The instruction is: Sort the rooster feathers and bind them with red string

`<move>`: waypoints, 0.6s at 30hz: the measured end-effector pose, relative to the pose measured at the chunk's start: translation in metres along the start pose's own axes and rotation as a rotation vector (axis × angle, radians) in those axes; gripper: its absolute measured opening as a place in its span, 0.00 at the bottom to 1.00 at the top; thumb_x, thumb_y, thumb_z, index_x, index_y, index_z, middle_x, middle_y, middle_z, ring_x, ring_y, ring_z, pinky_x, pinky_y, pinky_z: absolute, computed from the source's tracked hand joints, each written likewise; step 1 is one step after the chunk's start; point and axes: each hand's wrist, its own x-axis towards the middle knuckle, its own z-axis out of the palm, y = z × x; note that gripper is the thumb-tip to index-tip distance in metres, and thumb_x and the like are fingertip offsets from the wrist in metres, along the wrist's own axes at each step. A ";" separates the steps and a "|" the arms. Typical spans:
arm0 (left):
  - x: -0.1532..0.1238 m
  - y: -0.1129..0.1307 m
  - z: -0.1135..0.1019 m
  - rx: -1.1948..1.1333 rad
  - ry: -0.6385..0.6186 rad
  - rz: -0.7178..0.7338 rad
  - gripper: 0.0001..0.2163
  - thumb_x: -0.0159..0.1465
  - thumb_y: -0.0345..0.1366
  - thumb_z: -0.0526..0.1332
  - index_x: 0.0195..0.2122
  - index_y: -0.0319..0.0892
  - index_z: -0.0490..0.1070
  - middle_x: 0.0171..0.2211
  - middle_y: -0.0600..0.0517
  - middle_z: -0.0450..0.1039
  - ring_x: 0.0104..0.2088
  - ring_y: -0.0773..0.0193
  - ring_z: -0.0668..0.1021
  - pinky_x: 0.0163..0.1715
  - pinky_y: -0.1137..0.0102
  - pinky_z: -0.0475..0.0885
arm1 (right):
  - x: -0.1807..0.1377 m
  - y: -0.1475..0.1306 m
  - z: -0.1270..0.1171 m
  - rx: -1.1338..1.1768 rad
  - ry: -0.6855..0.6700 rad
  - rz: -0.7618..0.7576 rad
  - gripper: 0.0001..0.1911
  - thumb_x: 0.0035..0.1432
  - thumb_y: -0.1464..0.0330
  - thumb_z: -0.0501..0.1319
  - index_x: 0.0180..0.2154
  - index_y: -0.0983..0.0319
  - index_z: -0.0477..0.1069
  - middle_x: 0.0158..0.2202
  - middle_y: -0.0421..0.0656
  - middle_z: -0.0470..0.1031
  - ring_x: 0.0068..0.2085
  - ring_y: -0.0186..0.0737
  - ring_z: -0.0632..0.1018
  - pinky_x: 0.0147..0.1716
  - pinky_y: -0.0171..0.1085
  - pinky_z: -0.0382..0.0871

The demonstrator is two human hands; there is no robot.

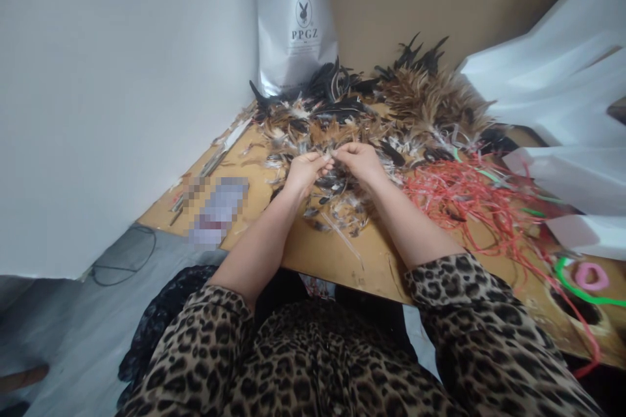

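Observation:
My left hand and my right hand meet above a heap of feathers, their fingertips almost touching. Both are closed in a pinch around something small and pale, probably the quill end of a feather, though the fingers hide most of it. Loose brown, white and black feathers lie on the table under and around the hands. Behind them are long black feathers and a thick bunch of brown feathers.
Right of my hands spreads a tangle of red plastic strips. A pink ring and green strip lie by a hole in the wooden table. A white bag stands behind; thin sticks lie left, beside a blurred-out flat object.

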 end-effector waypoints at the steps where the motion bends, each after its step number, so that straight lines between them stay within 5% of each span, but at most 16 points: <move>1: 0.000 0.000 0.000 0.003 0.013 0.003 0.04 0.53 0.27 0.65 0.25 0.33 0.71 0.22 0.51 0.73 0.21 0.78 0.72 0.23 0.82 0.66 | 0.001 -0.001 -0.002 0.028 0.005 0.028 0.14 0.37 0.60 0.68 0.22 0.64 0.70 0.15 0.34 0.64 0.18 0.26 0.61 0.19 0.30 0.55; 8: 0.006 0.001 -0.005 -0.093 0.057 -0.064 0.05 0.53 0.28 0.65 0.25 0.33 0.70 0.25 0.50 0.74 0.21 0.77 0.72 0.20 0.83 0.64 | 0.008 -0.006 -0.013 0.348 -0.078 0.215 0.18 0.32 0.63 0.72 0.23 0.64 0.66 0.21 0.37 0.69 0.18 0.25 0.63 0.15 0.28 0.53; 18: 0.002 -0.002 -0.002 -0.052 -0.030 -0.082 0.04 0.53 0.29 0.65 0.28 0.33 0.73 0.27 0.49 0.75 0.22 0.77 0.73 0.19 0.82 0.64 | 0.001 -0.001 -0.002 0.238 -0.056 0.193 0.20 0.31 0.59 0.71 0.22 0.62 0.67 0.15 0.33 0.64 0.17 0.25 0.61 0.15 0.28 0.51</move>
